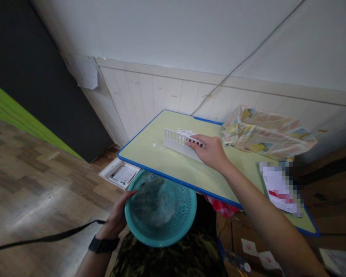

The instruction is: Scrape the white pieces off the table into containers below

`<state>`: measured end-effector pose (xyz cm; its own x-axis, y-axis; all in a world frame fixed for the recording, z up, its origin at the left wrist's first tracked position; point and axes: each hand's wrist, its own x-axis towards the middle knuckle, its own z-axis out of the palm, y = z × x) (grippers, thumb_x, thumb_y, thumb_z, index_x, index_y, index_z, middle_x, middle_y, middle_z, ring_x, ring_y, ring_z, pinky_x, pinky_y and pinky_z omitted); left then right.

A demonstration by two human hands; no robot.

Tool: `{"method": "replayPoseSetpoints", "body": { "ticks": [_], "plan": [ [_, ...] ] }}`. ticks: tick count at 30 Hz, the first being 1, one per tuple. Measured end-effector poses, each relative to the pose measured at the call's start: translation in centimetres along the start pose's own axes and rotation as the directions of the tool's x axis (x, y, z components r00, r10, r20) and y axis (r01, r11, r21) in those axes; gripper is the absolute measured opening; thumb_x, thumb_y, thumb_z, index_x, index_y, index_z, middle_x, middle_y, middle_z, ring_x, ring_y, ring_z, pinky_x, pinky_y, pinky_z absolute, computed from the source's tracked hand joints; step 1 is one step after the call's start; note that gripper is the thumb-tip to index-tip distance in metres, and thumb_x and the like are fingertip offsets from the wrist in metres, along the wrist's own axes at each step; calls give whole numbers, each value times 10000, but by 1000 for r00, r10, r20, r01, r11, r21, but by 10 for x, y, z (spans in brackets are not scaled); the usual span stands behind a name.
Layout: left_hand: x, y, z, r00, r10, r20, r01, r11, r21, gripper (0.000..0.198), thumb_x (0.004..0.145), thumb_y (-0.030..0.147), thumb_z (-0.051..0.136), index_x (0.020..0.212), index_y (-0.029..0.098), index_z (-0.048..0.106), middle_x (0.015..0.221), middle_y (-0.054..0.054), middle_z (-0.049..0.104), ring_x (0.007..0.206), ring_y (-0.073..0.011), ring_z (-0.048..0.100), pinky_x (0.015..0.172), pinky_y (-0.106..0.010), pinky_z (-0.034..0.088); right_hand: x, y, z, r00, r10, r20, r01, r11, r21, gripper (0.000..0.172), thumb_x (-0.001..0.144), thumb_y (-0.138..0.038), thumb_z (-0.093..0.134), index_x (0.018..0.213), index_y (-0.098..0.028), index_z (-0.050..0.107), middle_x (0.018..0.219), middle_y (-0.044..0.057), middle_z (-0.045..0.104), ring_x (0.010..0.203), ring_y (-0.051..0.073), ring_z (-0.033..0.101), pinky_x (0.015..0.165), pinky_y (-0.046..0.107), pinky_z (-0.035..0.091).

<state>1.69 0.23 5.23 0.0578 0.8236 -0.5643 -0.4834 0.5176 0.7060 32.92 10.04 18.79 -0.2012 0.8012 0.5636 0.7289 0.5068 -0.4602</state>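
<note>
My right hand [212, 152] is closed on the upper edge of a white slotted plastic panel [177, 146], which stands on its long edge on the pale yellow table [150, 154]. Small white scraps [186, 132] lie just behind the panel, and one more white bit [154, 144] is to its left. Below the table's front edge, my left hand [119, 213] grips the left rim of a round teal plastic basket [161, 242] over my lap. Crumpled clear plastic [158, 209] lies inside this basket. The fingers of my left hand are partly hidden by the rim.
A fabric-lined basket [256, 134] with a lemon print stands at the table's back right. A blurred-out flat item [281, 188] lies at the right end. On the floor at left is an open white box [119, 173]. A cable [233, 71] runs down the wall.
</note>
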Motion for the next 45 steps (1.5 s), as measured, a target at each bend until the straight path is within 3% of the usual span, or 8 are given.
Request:
{"method": "replayPoseSetpoints", "body": {
  "ticks": [7,11,18,24,29,36,41,45],
  "plan": [
    [-6,1,10,1000,-15,16,14,999,37,143,841,205,649,804,98,736,729,-105,790,579,-213,727,671,-321,613,0,16,12,999,-16,-37,21,991,129,192,869,-304,639,982,-212,765,998,36,764,841,188,708,745,262,500],
    [-9,2,19,1000,5,-27,-4,999,39,143,843,179,627,848,86,736,714,-111,786,624,-245,744,658,-340,615,-1,26,4,999,-34,6,33,991,127,175,863,-301,651,952,-214,773,981,39,766,835,192,707,743,264,490],
    [-14,1,27,997,20,-74,-16,998,56,163,843,157,610,742,93,721,635,-105,763,541,-225,715,543,-309,594,-3,43,-10,1000,25,-9,-24,995,93,182,856,-280,652,966,-199,772,948,44,768,792,188,693,702,270,464],
    [-11,2,23,992,69,-110,-70,998,-5,127,822,127,633,716,112,700,615,-70,751,505,-187,693,533,-280,583,-4,42,-11,999,30,41,-36,987,156,189,833,-305,677,943,-187,776,931,45,768,788,186,685,687,263,454],
    [-9,4,21,993,19,-115,-25,998,-50,178,871,154,576,772,94,712,663,-110,766,540,-211,710,571,-325,602,-5,42,-11,996,39,77,-54,978,203,202,830,-330,681,925,-179,776,917,47,765,785,187,676,682,267,445],
    [-9,4,16,992,46,-114,-54,996,-66,207,885,153,555,787,77,720,674,-122,773,546,-220,718,584,-344,614,-7,38,-5,996,16,93,-40,964,263,213,832,-349,681,916,-179,776,864,37,762,746,182,669,655,270,442],
    [-10,6,16,991,50,-122,-60,995,-77,206,883,148,557,772,82,718,662,-113,771,539,-214,718,590,-338,617,-10,36,2,998,-7,60,-10,960,280,210,834,-360,685,945,-206,776,921,32,768,815,199,689,712,283,475],
    [-11,7,17,992,58,-115,-65,996,-57,228,887,152,553,751,70,717,645,-123,765,521,-218,710,578,-349,619,-11,33,3,993,-28,115,-11,944,328,203,834,-364,686,930,-211,780,932,34,770,859,209,703,749,287,499]
  ]
}}
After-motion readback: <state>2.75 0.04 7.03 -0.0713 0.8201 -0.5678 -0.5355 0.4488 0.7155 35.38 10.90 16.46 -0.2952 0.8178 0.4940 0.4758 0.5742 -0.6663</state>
